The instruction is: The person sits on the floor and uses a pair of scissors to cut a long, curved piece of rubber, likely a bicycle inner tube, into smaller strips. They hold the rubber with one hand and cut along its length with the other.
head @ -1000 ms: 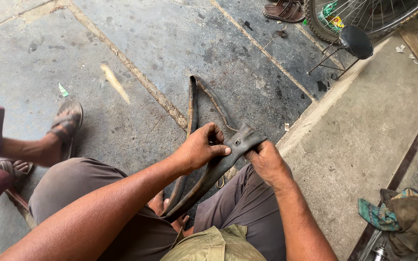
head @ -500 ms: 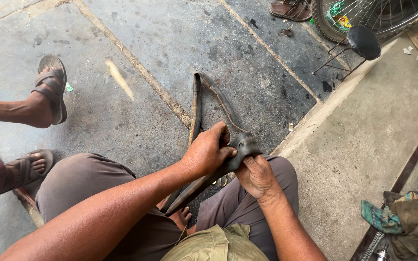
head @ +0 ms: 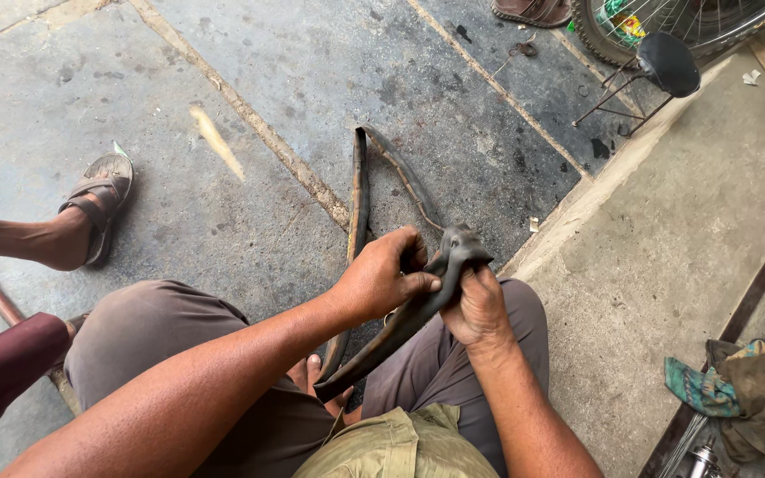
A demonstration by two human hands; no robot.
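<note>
Left hand [head: 381, 281] and right hand [head: 475, 305] both gripping a folded black inner tube [head: 418, 305] — over the lap, loose end trailing on the stone floor [head: 250, 80].

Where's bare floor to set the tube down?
Free: the light concrete slab right of the right hand, between the small stool and the rag pile; also the grey floor between the sandalled foot and the inner tube. Crowded: around the left hand and near the wheel.
</note>
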